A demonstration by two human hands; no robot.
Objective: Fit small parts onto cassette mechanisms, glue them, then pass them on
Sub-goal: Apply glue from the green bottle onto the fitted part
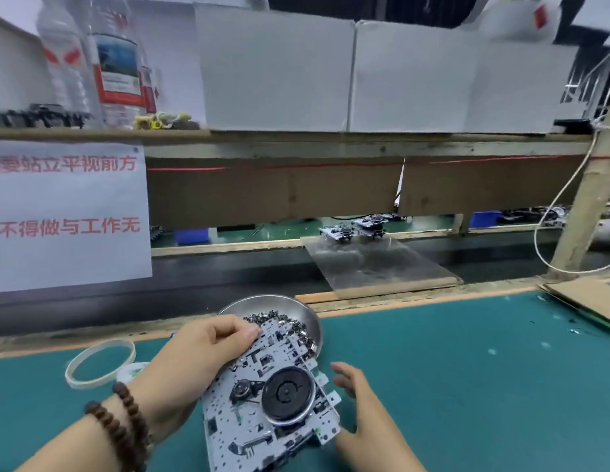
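A silver cassette mechanism point(262, 400) with a large black flywheel sits tilted above the green mat, low in the centre of the head view. My left hand point(201, 356) grips its left and upper edge, thumb curled over the top. My right hand point(365, 413) holds its lower right corner with the thumb, fingers spread loosely beside it. Just behind the mechanism stands a steel bowl point(297, 304) holding several small dark metal parts point(276, 318). Two other mechanisms point(358, 228) sit farther off at the top of a grey ramp board point(375, 264).
A tape ring point(99, 364) lies on the mat point(467, 369) left of my left wrist. A dark conveyor belt point(194, 281) runs behind the mat. A paper notice point(65, 212) hangs at left. Cardboard point(589, 301) lies at far right. Bottles point(116, 63) and white boxes point(348, 73) fill the shelf above.
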